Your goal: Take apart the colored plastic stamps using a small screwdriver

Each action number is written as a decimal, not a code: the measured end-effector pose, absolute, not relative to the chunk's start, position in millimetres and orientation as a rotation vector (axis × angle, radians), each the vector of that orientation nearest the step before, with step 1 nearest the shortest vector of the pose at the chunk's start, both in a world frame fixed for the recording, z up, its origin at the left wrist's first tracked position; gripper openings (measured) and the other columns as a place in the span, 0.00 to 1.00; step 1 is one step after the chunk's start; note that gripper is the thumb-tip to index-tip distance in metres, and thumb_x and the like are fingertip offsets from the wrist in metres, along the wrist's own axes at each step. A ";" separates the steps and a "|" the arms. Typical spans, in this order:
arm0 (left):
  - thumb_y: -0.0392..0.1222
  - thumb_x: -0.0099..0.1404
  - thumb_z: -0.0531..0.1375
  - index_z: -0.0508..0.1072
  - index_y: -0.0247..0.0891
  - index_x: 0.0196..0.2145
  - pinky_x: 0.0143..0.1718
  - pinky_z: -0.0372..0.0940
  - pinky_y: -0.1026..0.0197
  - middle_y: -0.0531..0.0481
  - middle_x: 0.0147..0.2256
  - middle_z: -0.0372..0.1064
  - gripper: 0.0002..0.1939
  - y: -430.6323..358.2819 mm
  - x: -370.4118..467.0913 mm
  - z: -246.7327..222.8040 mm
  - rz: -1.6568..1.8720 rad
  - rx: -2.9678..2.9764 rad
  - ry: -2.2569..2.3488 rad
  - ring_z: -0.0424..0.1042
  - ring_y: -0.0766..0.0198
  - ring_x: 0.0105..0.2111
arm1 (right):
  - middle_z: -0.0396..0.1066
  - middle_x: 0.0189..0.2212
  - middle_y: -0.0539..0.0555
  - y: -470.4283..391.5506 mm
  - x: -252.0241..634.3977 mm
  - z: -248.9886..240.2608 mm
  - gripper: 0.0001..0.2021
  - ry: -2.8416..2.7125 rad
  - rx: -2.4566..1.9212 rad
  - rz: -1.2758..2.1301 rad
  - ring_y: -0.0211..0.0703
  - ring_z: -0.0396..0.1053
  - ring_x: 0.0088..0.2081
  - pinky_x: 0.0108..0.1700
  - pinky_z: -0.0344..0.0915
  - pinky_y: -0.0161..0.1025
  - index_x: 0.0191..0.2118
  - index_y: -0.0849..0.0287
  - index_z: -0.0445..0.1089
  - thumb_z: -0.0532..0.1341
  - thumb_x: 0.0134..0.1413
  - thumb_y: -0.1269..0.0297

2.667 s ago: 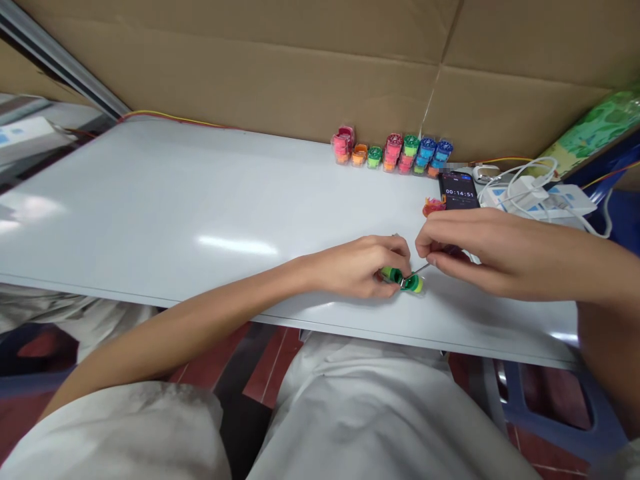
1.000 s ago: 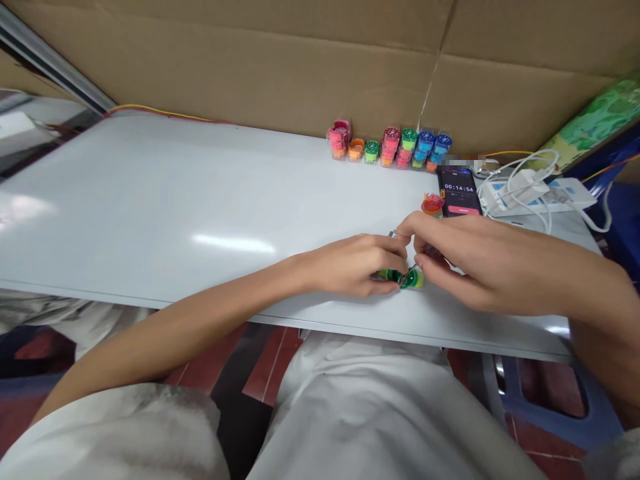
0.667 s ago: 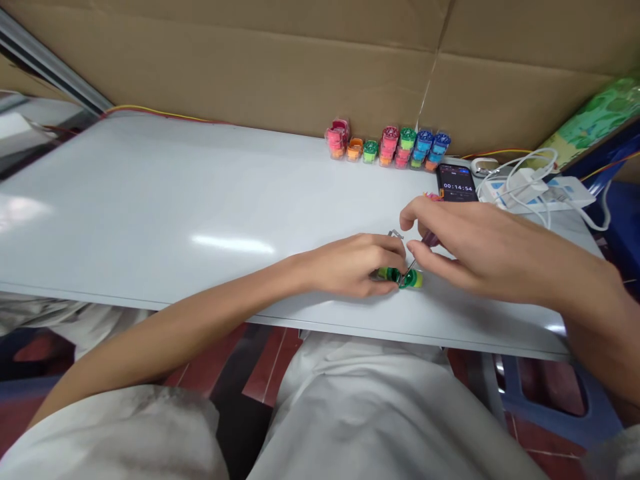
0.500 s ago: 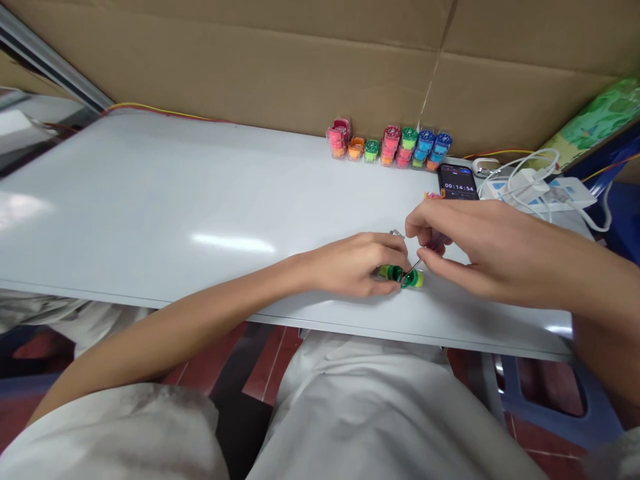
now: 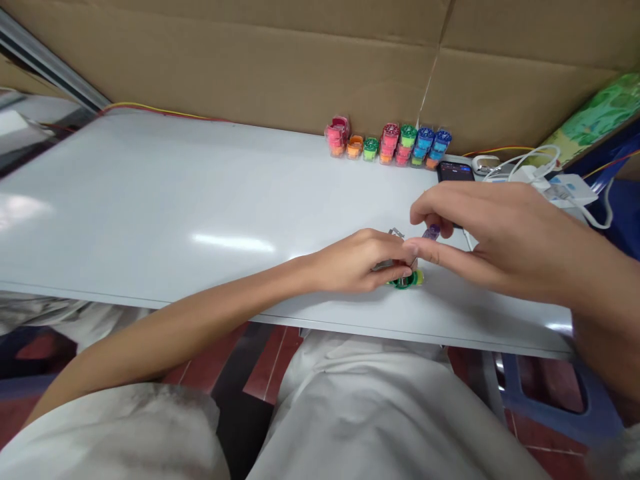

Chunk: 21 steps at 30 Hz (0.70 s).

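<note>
A small green and yellow plastic piece [image 5: 413,279] lies on the white table near its front edge. My left hand [image 5: 377,260] is over its left part, with thumb and fingertips pinched together at the shaft tip of a screwdriver. The screwdriver's purple handle [image 5: 431,233] is in my right hand [image 5: 460,233], between thumb and curled fingers, and its thin shaft slants down to the left towards the green piece. A small metallic part [image 5: 396,233] lies just behind my left fingers.
Several coloured plastic pieces [image 5: 390,143] stand in stacks along the cardboard wall at the back. A phone [image 5: 456,171], a white case [image 5: 485,164] and a power strip with white cables [image 5: 575,189] are at the back right of the white table [image 5: 150,200].
My left fingers have moved right and closed round the tip of the shaft. My right hand has shifted slightly up, showing the purple handle and covering more of the phone.
</note>
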<state>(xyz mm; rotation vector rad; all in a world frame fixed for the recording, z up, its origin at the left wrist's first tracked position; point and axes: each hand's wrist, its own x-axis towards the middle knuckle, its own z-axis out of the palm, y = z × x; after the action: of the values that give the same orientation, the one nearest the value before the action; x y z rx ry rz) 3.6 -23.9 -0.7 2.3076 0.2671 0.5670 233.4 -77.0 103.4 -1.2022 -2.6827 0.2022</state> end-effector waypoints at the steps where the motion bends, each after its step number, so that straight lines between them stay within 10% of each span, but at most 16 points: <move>1: 0.39 0.78 0.59 0.80 0.36 0.43 0.40 0.69 0.62 0.45 0.41 0.82 0.09 -24.0 3.7 -1.6 0.569 2.315 0.268 0.77 0.64 0.35 | 0.74 0.38 0.54 -76.9 233.8 104.5 0.13 -2.681 -1.194 0.173 0.46 0.67 0.34 0.37 0.56 0.44 0.44 0.55 0.69 0.55 0.75 0.52; 21: 0.36 0.75 0.63 0.79 0.36 0.47 0.38 0.70 0.63 0.46 0.42 0.83 0.06 -26.0 4.4 -9.1 0.712 2.259 0.236 0.78 0.65 0.35 | 0.79 0.41 0.49 -85.4 241.2 112.9 0.14 -2.771 -0.923 0.203 0.45 0.74 0.38 0.38 0.63 0.43 0.40 0.52 0.72 0.54 0.59 0.79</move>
<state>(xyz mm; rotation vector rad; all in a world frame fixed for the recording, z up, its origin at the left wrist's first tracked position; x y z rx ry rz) 4.4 -26.0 -9.1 2.2586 0.2364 0.7120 241.2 -85.4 112.9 -0.9228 -2.7706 0.2031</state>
